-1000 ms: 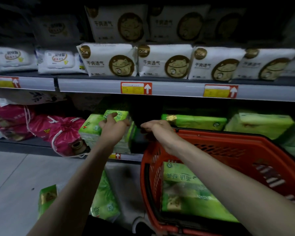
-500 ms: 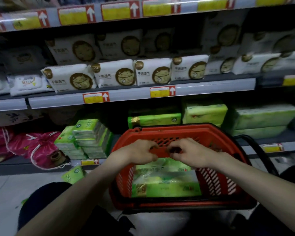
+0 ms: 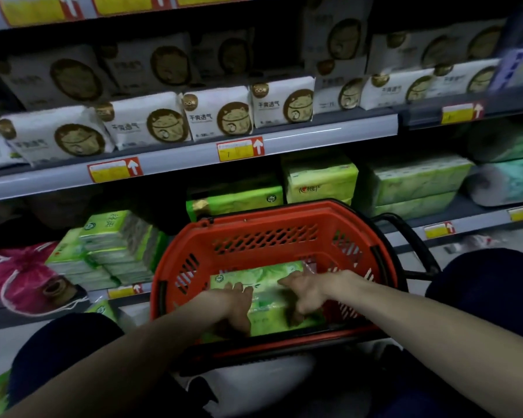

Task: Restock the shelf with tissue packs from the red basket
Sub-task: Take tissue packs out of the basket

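Note:
The red basket (image 3: 272,220) stands on the floor between my knees, in front of the bottom shelf (image 3: 477,220). Inside it lies a green tissue pack (image 3: 263,277). Both my arms reach down into the basket. My left hand (image 3: 236,306) curls over the pack's left end, thumb on top. My right hand (image 3: 305,291) grips the right part of the pack with its fingers bent down over the near side. On the bottom shelf to the left of the basket stands a stack of green tissue packs (image 3: 118,245).
More green packs (image 3: 320,179) sit on the shelf behind the basket, and paper rolls (image 3: 507,182) at the right. White packs (image 3: 218,116) fill the shelf above. A pink bag (image 3: 18,276) lies at the left. A green pack (image 3: 101,309) lies on the floor. The basket's black handle (image 3: 414,242) hangs to the right.
My left hand has left the stack on the shelf. Both hands came over the basket's rim and went down onto the green pack inside. The view has drawn back and shifted right.

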{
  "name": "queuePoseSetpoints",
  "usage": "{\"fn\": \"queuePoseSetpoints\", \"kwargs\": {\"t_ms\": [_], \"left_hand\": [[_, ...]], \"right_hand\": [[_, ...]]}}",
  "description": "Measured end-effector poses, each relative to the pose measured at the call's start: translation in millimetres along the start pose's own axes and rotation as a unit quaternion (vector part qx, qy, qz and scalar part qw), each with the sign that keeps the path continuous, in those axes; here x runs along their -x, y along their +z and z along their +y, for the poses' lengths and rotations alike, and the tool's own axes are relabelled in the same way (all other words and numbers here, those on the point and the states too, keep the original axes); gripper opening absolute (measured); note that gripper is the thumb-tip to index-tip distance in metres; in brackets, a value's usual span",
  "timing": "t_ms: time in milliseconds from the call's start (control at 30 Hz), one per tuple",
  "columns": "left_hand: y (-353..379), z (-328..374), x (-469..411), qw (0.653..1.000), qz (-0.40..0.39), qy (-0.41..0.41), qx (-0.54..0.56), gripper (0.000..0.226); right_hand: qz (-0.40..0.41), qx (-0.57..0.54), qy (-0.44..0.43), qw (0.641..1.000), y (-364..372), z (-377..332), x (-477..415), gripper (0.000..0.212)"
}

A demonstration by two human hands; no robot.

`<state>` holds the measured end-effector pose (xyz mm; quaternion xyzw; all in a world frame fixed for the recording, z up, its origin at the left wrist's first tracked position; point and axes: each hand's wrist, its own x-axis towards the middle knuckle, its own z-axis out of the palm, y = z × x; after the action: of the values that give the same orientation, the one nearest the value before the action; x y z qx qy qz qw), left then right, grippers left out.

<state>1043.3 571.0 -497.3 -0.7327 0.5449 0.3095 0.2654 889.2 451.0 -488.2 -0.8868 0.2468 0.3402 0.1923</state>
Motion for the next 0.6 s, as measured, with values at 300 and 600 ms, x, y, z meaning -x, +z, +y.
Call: {"fn": "queuePoseSetpoints", "kwargs": {"t_ms": [300,600], "left_hand": [[44.1,-4.0,-18.7,0.995,0.059,-0.038,-0.065,0.115],[31.0,-6.3,-5.0,0.994,0.089,-0.004,-0.063,0.108]], "right_hand": [[-0.013,0.13,0.05,0.99,38.5,-22.0,-37.2,0.118],[0.002,0.12,0.037,0.992,21.6,-19.4,-28.9,0.105]]}}
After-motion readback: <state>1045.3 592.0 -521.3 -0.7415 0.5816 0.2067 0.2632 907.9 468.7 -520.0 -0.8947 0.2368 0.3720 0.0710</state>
